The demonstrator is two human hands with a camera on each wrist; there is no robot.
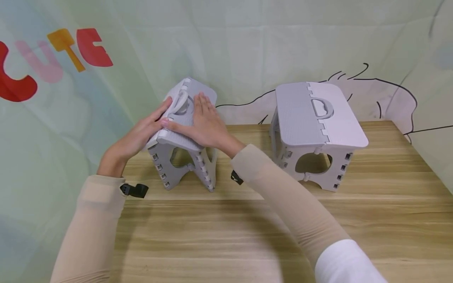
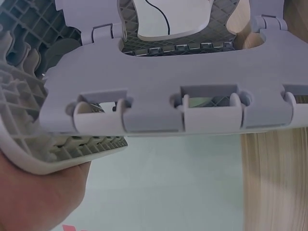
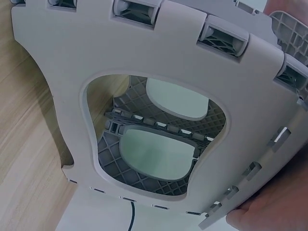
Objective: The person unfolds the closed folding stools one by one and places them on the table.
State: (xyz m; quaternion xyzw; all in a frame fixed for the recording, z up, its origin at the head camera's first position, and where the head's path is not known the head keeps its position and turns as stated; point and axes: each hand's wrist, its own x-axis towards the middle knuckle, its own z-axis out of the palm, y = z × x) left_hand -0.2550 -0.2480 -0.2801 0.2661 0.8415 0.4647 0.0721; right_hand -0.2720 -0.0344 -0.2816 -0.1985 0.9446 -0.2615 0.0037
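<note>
A grey and white folding step stool stands half folded on the left of the wooden table, its top bent into a peak along the middle hinge. My left hand lies along the left half of that top, palm against the panel edge. Flat on the right half rests my right hand, fingers straight, its thumb reaching toward the left hand. Between them the carry handle sticks up. The left wrist view shows the hinged leg panels from close by; in the right wrist view a leg panel has a large rounded opening.
A second folding stool, also grey and white, stands fully unfolded at the right of the table. Behind and to the left hangs a pale printed cloth with coloured letters and a line drawing.
</note>
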